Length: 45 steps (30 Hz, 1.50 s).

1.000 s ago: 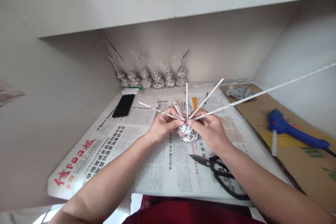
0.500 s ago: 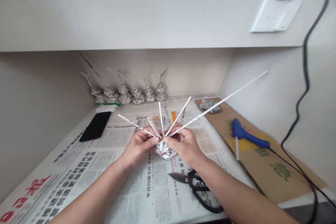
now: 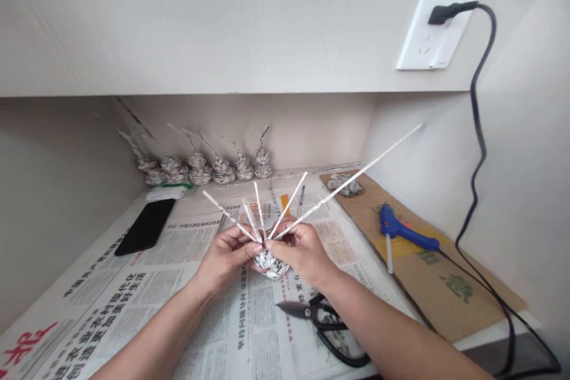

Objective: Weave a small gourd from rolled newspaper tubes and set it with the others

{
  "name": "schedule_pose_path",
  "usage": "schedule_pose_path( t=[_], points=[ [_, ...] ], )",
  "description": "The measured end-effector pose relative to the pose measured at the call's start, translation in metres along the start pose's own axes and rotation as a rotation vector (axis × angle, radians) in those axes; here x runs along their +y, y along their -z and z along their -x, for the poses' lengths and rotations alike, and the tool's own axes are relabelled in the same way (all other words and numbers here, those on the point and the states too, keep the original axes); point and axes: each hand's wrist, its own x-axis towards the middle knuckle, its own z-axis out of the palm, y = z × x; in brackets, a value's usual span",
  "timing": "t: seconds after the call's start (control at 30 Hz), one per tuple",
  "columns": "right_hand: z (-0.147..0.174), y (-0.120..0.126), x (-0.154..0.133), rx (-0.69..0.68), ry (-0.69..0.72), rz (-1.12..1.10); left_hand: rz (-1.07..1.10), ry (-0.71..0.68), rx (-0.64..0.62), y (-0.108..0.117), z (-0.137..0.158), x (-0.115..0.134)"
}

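Note:
Between my two hands is a small woven newspaper ball, with several rolled paper sticks fanning up out of its top. My left hand pinches the ball's left side at the base of the sticks, thumb on top. On the other side my right hand grips it, its thumb pressed near the same spot. One stick reaches far out to the upper right, much longer than the others. Fingers behind the ball are partly hidden. Black-handled scissors lie below my right hand, partly covered by my forearm.
Several gourd-shaped woven paper pieces stand along the back wall. A black phone lies at left on newspaper. At right, a blue glue gun rests on cardboard, near a crumpled grey cloth. A cord hangs from the socket.
The view has shifted, so the surroundings sit further left and slightly lower. Both hands keep their hold on the woven ball, with little other visible change.

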Motion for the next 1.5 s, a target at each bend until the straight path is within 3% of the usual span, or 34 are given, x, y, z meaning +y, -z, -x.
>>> schedule_pose_path(
  t=[0.2, 0.4, 0.53, 1.5],
  points=[
    [-0.001, 0.003, 0.0, -0.04, 0.008, 0.032, -0.009, -0.021, -0.023, -0.001, 0.0, 0.004],
    [-0.003, 0.005, -0.003, -0.105, 0.046, 0.069, -0.025, -0.001, -0.145, -0.002, 0.003, 0.011],
    [-0.005, 0.007, -0.001, -0.129, 0.064, 0.054, -0.071, -0.062, -0.175, -0.004, 0.003, 0.013],
    [-0.003, 0.012, 0.007, -0.088, -0.084, -0.016, 0.057, -0.054, -0.151, -0.001, -0.002, 0.006]
  ],
)
